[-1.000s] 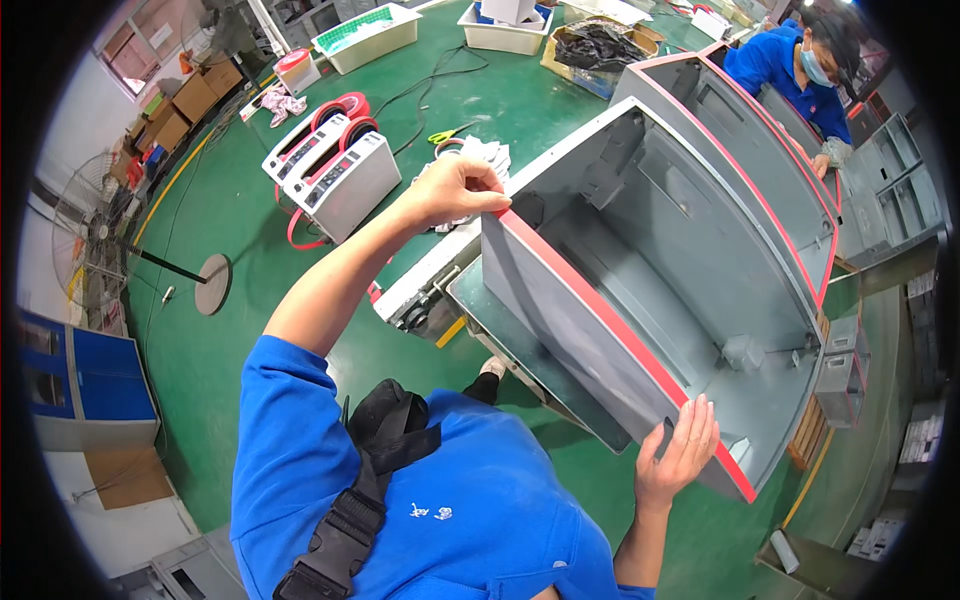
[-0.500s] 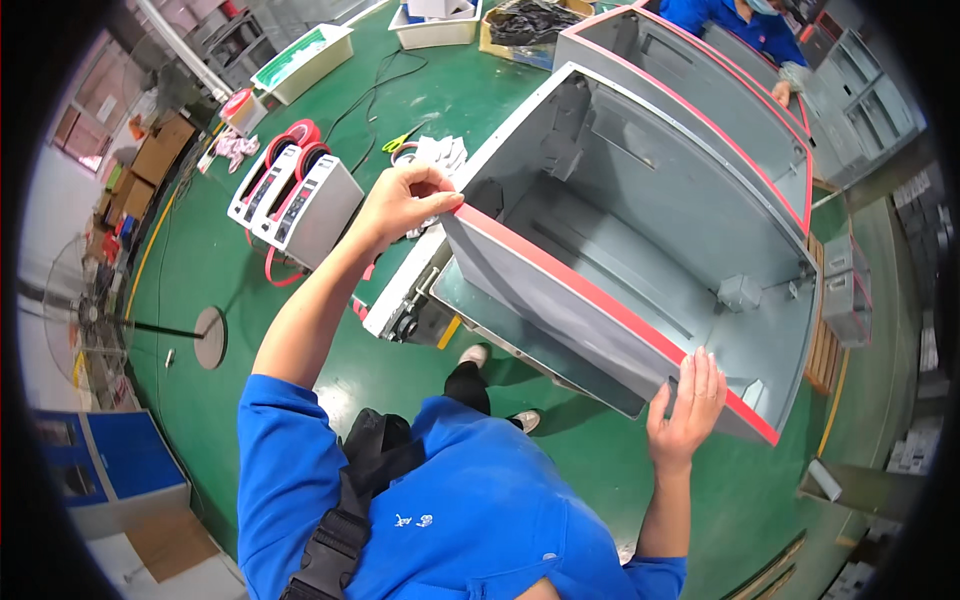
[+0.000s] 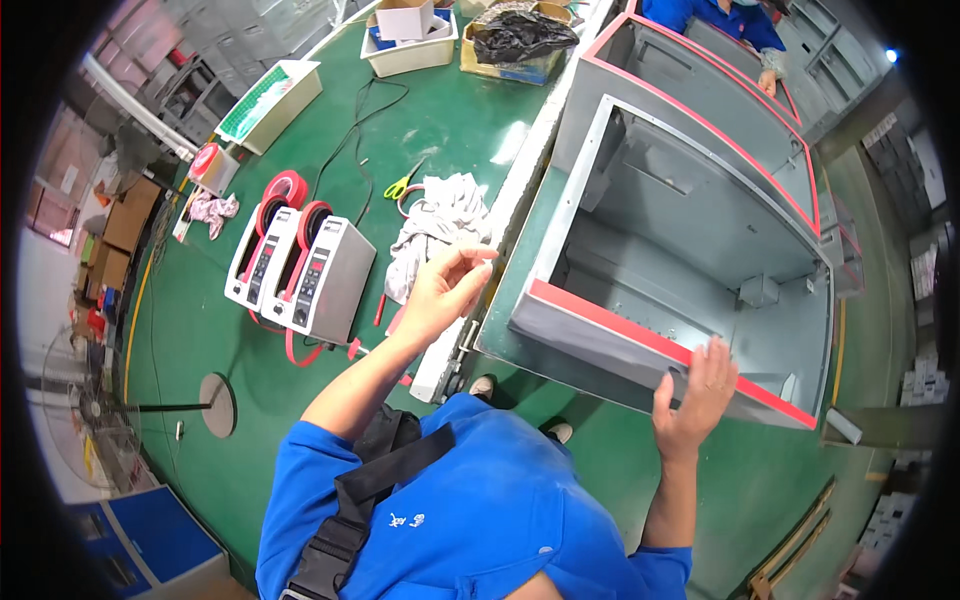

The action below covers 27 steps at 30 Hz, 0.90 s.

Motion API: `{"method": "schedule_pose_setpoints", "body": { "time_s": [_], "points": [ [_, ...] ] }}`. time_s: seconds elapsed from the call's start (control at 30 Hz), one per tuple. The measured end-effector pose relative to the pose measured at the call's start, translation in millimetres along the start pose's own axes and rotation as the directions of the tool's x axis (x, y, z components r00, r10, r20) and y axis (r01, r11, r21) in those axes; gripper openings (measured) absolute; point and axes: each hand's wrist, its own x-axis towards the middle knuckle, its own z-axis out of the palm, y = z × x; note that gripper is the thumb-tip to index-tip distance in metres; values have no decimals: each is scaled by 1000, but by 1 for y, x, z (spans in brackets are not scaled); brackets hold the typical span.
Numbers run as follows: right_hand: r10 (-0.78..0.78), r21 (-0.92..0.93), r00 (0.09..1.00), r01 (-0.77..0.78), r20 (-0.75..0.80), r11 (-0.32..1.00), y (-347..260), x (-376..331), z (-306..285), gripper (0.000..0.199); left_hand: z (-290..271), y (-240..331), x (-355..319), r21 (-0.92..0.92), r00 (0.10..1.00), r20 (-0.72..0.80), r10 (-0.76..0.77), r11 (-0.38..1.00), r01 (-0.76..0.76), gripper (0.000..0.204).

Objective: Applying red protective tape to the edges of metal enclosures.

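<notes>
A grey metal cabinet shell [image 3: 640,365] lies with its hollow side up on the green-topped bench at the right. Red tape [image 3: 612,322] runs along its near edge. My right hand [image 3: 695,400] rests against that taped edge near its right end, fingers stretched out. My left hand [image 3: 447,295] is off the cabinet, to the left of the tape's end. Its fingers are curled with thumb and forefinger close together; anything between them is too small to make out. Beneath and beyond it lies a crumpled pale cloth [image 3: 440,220].
Two tape dispensers [image 3: 318,280] carrying red rolls stand at the left, with green-handled scissors [image 3: 397,187] farther back. Beyond my cabinet is another red-taped cabinet [image 3: 690,95], where a co-worker's hand [image 3: 767,82] shows. White bins [image 3: 410,58] stand at the back.
My left hand has let go of the cabinet's left corner and moved away from it. The right hand stays on the taped edge. The view has shifted, and the cabinet appears turned.
</notes>
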Motion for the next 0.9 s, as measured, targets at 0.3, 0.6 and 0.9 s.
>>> {"method": "schedule_pose_setpoints", "body": {
  "time_s": [0.3,0.6,0.9],
  "points": [
    [-70,61,993,64,96,996,-81,30,18,51,-19,-15,10,-71,996,75,57,996,-52,17],
    [-149,343,986,167,-80,924,-144,59,54,48,-9,-12,8,224,895,14,445,871,-437,18],
    [20,16,1000,-20,-1,1000,-41,7,20,54,19,-1,35,313,409,632,658,267,-912,29]
  ]
}}
